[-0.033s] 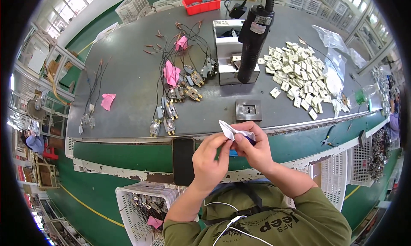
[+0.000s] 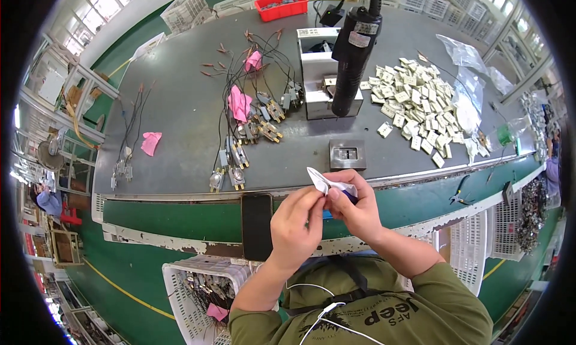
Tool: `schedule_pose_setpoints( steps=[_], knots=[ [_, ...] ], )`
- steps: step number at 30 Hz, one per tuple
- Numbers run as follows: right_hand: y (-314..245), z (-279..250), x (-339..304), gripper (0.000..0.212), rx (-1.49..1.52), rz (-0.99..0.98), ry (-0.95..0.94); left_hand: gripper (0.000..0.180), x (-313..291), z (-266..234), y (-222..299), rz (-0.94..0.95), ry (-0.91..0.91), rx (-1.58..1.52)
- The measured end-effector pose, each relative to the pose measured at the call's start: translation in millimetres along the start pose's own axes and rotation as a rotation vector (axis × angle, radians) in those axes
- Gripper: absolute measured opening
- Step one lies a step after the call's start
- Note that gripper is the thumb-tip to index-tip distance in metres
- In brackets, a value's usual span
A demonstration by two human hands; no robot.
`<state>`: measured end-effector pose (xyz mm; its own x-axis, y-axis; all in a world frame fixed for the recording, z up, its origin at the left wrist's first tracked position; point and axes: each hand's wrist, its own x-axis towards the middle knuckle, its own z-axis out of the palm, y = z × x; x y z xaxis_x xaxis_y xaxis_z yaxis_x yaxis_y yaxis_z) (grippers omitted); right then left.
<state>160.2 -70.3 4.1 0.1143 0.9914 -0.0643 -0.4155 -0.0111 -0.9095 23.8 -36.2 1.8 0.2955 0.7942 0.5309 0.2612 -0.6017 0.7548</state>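
Just over the bench's near edge, both my hands are closed on a folded white wrapper (image 2: 320, 180), thin like paper or film. A dark blue part of it shows under my right fingers. My left hand (image 2: 296, 222) pinches its lower left side, while my right hand (image 2: 359, 208) grips it from the right with the thumb on top. Whatever lies inside the wrapper is hidden. Right beyond my hands sits a small metal fixture block (image 2: 347, 155) with a slot in its top. A black phone (image 2: 257, 226) lies left of my left hand.
A black electric screwdriver (image 2: 355, 60) hangs before a metal stand (image 2: 318, 66). White plastic pieces (image 2: 420, 105) lie heaped at right, wired metal plug parts (image 2: 240, 138) at left with pink slips (image 2: 240, 103). Cutters (image 2: 461, 192) rest near the right edge. A white crate (image 2: 174, 285) stands below left.
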Motion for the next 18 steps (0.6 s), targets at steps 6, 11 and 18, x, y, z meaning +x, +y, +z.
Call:
schedule_pose_setpoints(
  steps=[6,11,18],
  knots=[
    [-1.7,-1.7,1.2,0.026,-0.05,0.031,0.056,0.03,6.2,-5.9,11.5,0.179,-0.072,0.231],
    [-7.9,-3.1,3.9,0.02,0.152,0.136,0.044,0.028,5.8,-13.3,8.6,0.203,-0.1,0.109],
    [-19.1,-11.1,-0.3,0.013,0.014,0.116,0.061,0.018,14.8,-75.3,-36.3,-0.017,0.174,0.095]
  ],
)
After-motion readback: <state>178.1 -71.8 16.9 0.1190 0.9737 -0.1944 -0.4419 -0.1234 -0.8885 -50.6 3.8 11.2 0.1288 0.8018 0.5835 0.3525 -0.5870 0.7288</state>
